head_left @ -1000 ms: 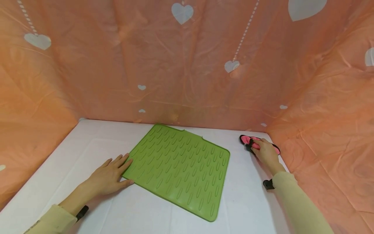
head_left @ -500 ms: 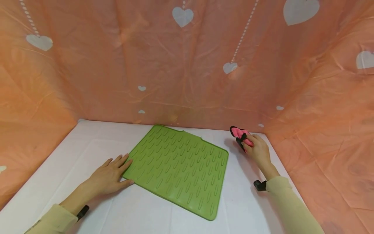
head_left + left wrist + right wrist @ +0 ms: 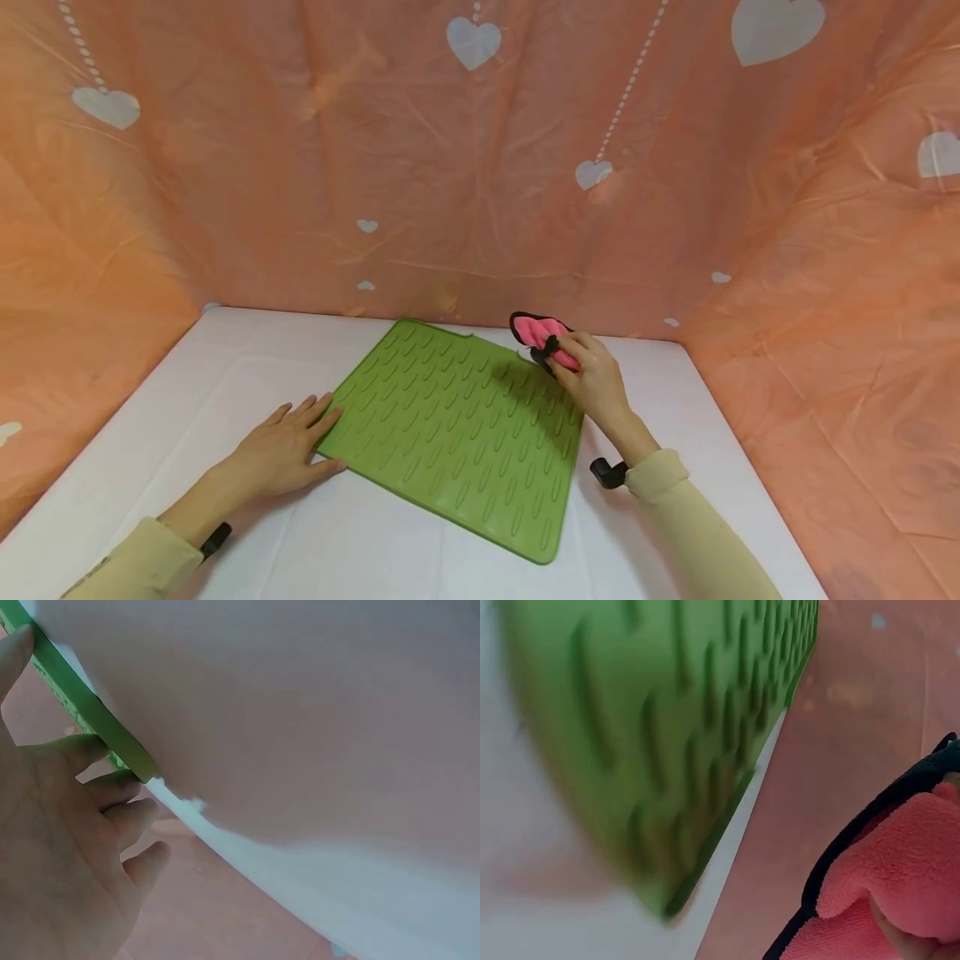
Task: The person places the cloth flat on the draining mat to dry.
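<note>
One green mat, one pink cloth, both my hands at work.

One green mat (image 3: 457,433) lies flat on the white counter (image 3: 187,392) at centre frame, its long axis running from upper left to lower right. My left hand (image 3: 281,454) rests open, fingers straight, on the mat's left corner. My right hand (image 3: 592,379) grips the one black-edged pink cloth (image 3: 536,331) above the mat's upper right edge. My fingers hide part of the cloth; the right wrist view is blurred.
</note>
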Tool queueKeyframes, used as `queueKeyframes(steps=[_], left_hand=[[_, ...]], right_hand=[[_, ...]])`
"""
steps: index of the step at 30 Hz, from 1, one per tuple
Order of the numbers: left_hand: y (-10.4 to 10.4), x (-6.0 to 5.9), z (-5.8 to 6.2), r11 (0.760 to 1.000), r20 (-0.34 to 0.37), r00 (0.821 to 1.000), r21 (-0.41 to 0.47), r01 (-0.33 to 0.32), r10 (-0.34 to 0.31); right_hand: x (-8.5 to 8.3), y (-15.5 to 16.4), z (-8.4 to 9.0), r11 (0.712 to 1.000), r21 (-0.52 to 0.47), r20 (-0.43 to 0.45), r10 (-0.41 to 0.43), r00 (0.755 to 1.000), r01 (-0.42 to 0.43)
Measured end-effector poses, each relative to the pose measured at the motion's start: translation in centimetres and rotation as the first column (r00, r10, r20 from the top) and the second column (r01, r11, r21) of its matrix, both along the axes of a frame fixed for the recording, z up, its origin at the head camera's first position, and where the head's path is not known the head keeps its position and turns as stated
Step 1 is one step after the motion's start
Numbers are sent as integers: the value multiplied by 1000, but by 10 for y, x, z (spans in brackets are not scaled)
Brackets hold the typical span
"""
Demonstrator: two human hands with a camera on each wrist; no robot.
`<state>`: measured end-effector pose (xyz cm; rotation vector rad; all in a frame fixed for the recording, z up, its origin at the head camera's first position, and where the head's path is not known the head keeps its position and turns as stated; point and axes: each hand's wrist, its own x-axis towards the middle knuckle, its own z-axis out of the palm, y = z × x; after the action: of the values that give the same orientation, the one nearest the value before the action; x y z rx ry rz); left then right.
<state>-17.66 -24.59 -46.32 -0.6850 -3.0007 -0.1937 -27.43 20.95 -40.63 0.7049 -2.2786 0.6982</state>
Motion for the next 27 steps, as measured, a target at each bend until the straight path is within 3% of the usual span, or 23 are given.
queueKeyframes(steps=[7,13,17,23,27], left_hand=[[0,0,3,1000,2,1000,-16,-2,2],[2,0,2,1000,14,1000,-9,-4,4],[4,1,3,1000,33,999,-4,-5,5],[4,1,3,1000,26,1000,-17,-10,11],[2,0,3,1000,20,1000,-21,-13,13]], right_hand=[[9,-48,-6,986,82,25,145,989,-146],[17,-80,-20,949,187,96,240,966,-254],[21,-92,-28,898,286,191,289,938,-335],[24,-101,-35,779,444,269,355,895,-443],[24,-104,-35,738,487,336,335,880,-467]])
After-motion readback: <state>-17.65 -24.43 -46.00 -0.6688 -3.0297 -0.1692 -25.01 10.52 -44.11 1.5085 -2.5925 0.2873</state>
